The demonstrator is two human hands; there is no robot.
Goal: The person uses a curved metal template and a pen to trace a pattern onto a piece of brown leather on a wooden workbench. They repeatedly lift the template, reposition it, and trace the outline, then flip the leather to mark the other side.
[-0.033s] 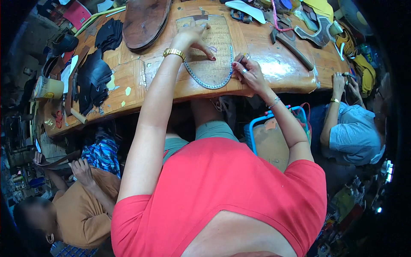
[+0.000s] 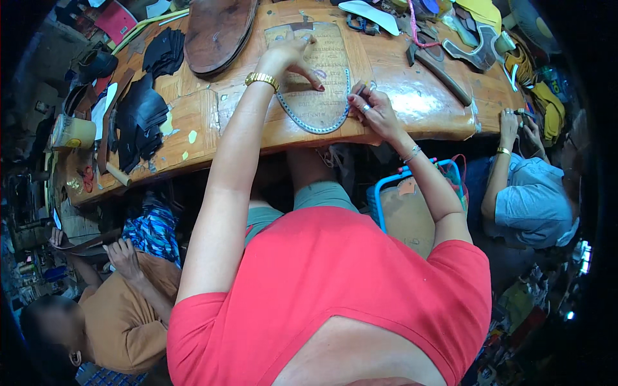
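A tan sole-shaped piece point(image 2: 318, 71) lies on the wooden table point(image 2: 412, 103), with a grey dotted strip point(image 2: 309, 122) running around its rounded near edge. My left hand point(image 2: 290, 58), a gold bracelet on its wrist, presses down on the piece with spread fingertips. My right hand point(image 2: 372, 110) rests at the piece's right edge, its fingers pinched on a thin tool point(image 2: 359, 91) that touches the strip. What kind of tool it is stays too small to tell.
Black leather cut-outs point(image 2: 145, 109) and a large brown sole form point(image 2: 219, 26) lie to the left. A hammer point(image 2: 441, 67), scissors point(image 2: 360, 24) and a white sole point(image 2: 372, 13) lie at the back right. One person in blue point(image 2: 528, 199) sits right, another in brown point(image 2: 122, 309) lower left.
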